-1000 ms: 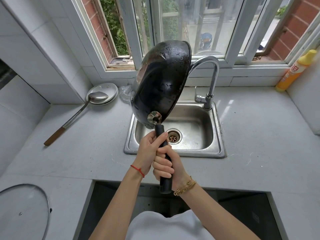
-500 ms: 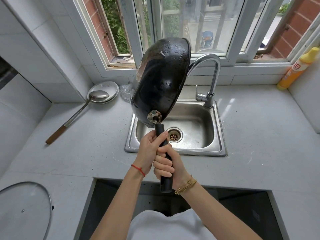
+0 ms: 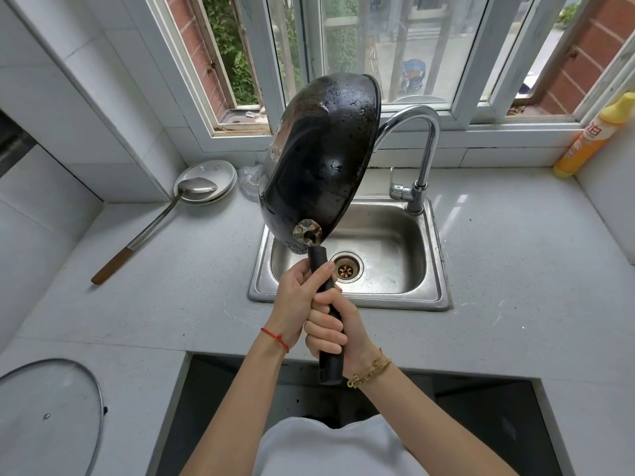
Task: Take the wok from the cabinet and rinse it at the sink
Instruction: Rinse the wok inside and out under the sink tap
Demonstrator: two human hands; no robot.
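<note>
Gripping the black handle (image 3: 326,314) with both hands, you have the wok (image 3: 321,159) tipped up on edge over the sink (image 3: 347,298): your right hand (image 3: 331,333) is wrapped round the near part of the handle, your left hand (image 3: 297,297) curls round it just beyond, thumb laid along the grip. Compared with a second ago almost nothing has moved; the wok sits at the same steep tilt, its wet, beaded underside facing you and its open side turned away to the right, toward the tap (image 3: 417,139). That steady hold reads as draining, so the rinse looks done or nearly so, though no water is visibly running and you cannot see the inside of the pan from here. Nearest you, a dark hob recess (image 3: 481,407) lies below your arms, and a glass lid (image 3: 48,417) rests on the counter (image 3: 171,304) at near left. Farther left a long ladle (image 3: 154,225) lies with its bowl in a white dish (image 3: 209,176), and a scrap of mesh scourer (image 3: 251,182) sits just beside the wok's far-left edge. At far right a yellow bottle (image 3: 598,135) stands against the wall. Mind the tap spout: the wok's rim is close to it, so swing it clear as you lift away.
</note>
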